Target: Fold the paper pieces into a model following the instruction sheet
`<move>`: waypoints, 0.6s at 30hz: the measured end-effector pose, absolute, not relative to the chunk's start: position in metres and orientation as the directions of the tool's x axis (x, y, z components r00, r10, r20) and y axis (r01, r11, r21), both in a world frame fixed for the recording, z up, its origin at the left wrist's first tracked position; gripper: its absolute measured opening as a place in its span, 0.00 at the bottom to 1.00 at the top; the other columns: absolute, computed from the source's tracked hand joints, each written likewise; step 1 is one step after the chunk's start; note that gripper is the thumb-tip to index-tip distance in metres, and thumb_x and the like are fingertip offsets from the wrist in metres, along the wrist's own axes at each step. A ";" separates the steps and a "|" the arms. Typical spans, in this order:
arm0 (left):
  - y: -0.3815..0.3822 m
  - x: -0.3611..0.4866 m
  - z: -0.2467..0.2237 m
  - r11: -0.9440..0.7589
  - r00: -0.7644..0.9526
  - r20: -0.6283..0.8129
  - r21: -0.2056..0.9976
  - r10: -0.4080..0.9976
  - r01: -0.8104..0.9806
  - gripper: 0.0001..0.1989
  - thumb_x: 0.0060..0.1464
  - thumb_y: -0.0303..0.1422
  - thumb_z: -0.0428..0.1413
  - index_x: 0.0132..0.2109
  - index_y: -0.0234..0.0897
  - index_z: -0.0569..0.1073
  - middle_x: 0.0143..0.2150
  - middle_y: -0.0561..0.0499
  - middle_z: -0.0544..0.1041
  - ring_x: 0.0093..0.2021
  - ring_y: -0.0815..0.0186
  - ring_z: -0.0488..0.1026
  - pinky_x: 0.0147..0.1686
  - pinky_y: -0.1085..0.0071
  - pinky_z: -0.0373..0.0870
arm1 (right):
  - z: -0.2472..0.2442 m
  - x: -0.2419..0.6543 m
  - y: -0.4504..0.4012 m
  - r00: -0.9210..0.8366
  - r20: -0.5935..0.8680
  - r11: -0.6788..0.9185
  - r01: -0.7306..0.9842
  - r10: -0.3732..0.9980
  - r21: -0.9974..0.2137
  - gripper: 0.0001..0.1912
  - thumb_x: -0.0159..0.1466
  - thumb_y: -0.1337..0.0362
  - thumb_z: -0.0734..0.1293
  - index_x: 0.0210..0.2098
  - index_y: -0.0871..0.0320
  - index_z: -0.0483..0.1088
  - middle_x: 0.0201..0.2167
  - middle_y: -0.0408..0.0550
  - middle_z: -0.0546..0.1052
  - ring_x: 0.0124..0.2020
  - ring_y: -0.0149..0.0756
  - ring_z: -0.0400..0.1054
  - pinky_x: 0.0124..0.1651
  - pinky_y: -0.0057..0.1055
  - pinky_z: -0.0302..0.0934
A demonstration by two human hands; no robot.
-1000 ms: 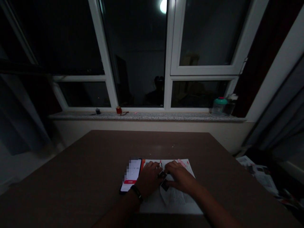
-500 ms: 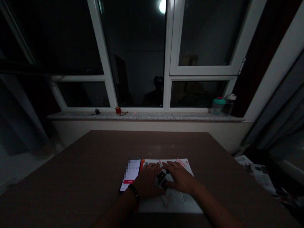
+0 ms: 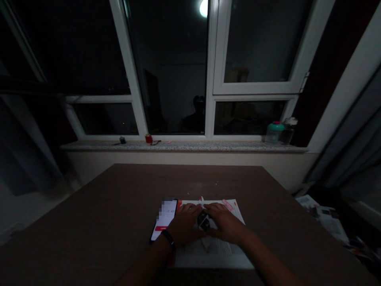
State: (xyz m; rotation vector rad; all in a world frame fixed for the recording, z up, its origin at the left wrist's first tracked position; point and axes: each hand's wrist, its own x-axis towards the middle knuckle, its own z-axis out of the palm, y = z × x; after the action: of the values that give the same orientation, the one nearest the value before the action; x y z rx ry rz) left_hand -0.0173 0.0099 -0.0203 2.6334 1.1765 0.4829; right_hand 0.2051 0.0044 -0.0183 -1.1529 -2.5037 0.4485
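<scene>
My left hand (image 3: pixel 186 224) and my right hand (image 3: pixel 226 225) rest on a printed sheet of paper (image 3: pixel 216 256), lying on a brown table (image 3: pixel 89 210). Between their fingertips is a small folded piece of dark-printed paper (image 3: pixel 203 221), which both hands pinch from either side. A thin white paper tip stands above it, and a pale strip shows below it. A smartphone (image 3: pixel 164 219) with its screen lit lies just left of the sheet, partly behind my left hand. My left wrist wears a black band (image 3: pixel 169 240).
The table's far edge lies ahead, below a stone windowsill (image 3: pixel 184 146). The sill holds a green-lidded bottle (image 3: pixel 275 133), a clear bottle (image 3: pixel 287 132) and a small red object (image 3: pixel 149 138). Loose papers (image 3: pixel 323 216) lie low on the right.
My hands have drawn closer together around the dark-printed paper, which now looks more tightly folded. The pale flap below it has narrowed.
</scene>
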 end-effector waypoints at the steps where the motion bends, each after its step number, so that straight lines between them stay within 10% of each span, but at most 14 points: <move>1: 0.009 -0.018 -0.020 -0.661 0.629 0.213 0.324 0.748 0.677 0.38 0.48 0.45 0.66 0.62 0.42 0.61 0.61 0.46 0.67 0.59 0.52 0.62 0.58 0.54 0.58 | -0.017 0.206 0.003 -0.613 0.179 0.622 0.658 0.770 -0.424 0.36 0.59 0.55 0.69 0.65 0.53 0.58 0.61 0.54 0.66 0.60 0.47 0.57 0.63 0.42 0.48; 10: 0.007 -0.014 -0.018 -0.619 0.578 0.223 0.249 0.785 0.745 0.17 0.61 0.36 0.56 0.56 0.44 0.68 0.56 0.48 0.70 0.55 0.55 0.64 0.55 0.57 0.58 | -0.010 0.206 0.000 -0.654 0.195 0.674 0.648 0.731 -0.354 0.08 0.61 0.63 0.69 0.42 0.51 0.74 0.46 0.46 0.74 0.51 0.41 0.63 0.57 0.39 0.51; 18: 0.006 -0.013 -0.007 -0.534 0.497 0.217 0.172 0.840 0.828 0.04 0.59 0.31 0.57 0.35 0.36 0.73 0.40 0.48 0.72 0.45 0.57 0.66 0.46 0.61 0.61 | -0.010 0.212 0.003 -0.571 0.231 0.616 0.739 0.788 -0.273 0.11 0.61 0.64 0.70 0.44 0.49 0.73 0.45 0.46 0.71 0.50 0.43 0.62 0.57 0.43 0.49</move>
State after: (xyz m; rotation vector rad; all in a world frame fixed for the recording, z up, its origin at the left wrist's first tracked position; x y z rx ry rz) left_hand -0.0127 0.0058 -0.0073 2.6790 1.4938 0.4270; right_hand 0.2116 0.0026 -0.0097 -1.2299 -2.5145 0.2085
